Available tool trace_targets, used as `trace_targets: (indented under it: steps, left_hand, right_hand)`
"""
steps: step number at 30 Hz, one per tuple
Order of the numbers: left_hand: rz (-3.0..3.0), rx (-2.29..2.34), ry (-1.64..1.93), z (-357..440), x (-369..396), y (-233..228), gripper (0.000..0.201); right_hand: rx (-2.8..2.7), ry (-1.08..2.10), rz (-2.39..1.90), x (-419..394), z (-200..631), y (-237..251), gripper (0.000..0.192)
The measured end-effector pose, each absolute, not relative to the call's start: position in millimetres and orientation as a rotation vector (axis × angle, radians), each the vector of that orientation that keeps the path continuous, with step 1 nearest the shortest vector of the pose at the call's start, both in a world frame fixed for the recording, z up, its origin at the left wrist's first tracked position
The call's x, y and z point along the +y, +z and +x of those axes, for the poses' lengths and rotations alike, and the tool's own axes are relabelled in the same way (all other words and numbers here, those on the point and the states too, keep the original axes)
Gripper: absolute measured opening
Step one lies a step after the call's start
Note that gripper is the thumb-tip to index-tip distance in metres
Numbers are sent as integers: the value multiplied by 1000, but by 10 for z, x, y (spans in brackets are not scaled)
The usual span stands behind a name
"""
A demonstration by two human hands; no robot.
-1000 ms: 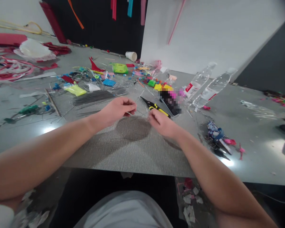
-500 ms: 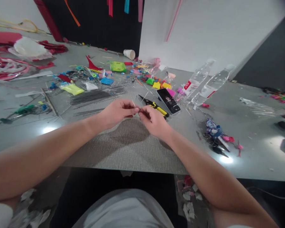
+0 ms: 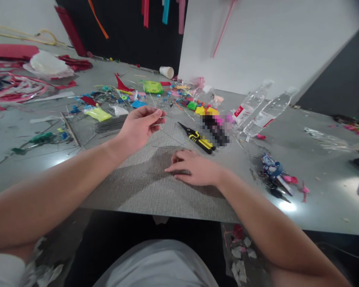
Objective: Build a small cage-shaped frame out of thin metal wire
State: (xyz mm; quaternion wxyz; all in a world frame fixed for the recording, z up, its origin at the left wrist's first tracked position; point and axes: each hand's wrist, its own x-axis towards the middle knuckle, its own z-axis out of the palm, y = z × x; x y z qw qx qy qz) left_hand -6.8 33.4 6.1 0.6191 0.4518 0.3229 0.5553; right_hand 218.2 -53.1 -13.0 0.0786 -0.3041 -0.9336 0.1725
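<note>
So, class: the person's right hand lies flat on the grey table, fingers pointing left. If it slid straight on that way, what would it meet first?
Probably nothing nearby: left of the right hand is bare table. The raised left hand seems above that line, though depth is unclear.

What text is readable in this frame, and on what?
No text can be read.
Bottle: red label with white marks, too small to read.
Second bottle: label too blurred to read.
Phone: pixelated, unreadable.
Pliers: no visible lettering.
Paper cup: no print visible.
</note>
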Motion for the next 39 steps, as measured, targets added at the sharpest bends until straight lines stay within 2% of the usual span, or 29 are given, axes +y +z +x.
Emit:
trace_targets:
  steps: [7,14,19,22,30,36,39]
  left_hand:
    - [1031,784,1261,-44,326,53,21]
    - [1052,830,1233,-36,296,43,23]
    - [1070,820,1214,-30,315,-17,23]
    - [1089,826,1208,-28,319,-38,23]
    - [1132,869,1158,-11,291,-43,26]
    - [1121,875,1144,-12,280,-40,27]
    - [1113,874,1150,-15,286,-37,28]
  right_hand:
    - [-2808,459,-896,-638,2072,-81,32]
    - [-2740,486,-954,-637,2088,-118,52]
    - [-2648,579,-1048,-672,1943,-175,41]
    - [-2638,588,-1003,-650,1877,-221,42]
    - [-2805,361,-924,-696,1791,-201,37]
    - [-2755,336,-932,-687,1780,-241,47]
    - [-2683,387,-925,-623,1822,-294,45]
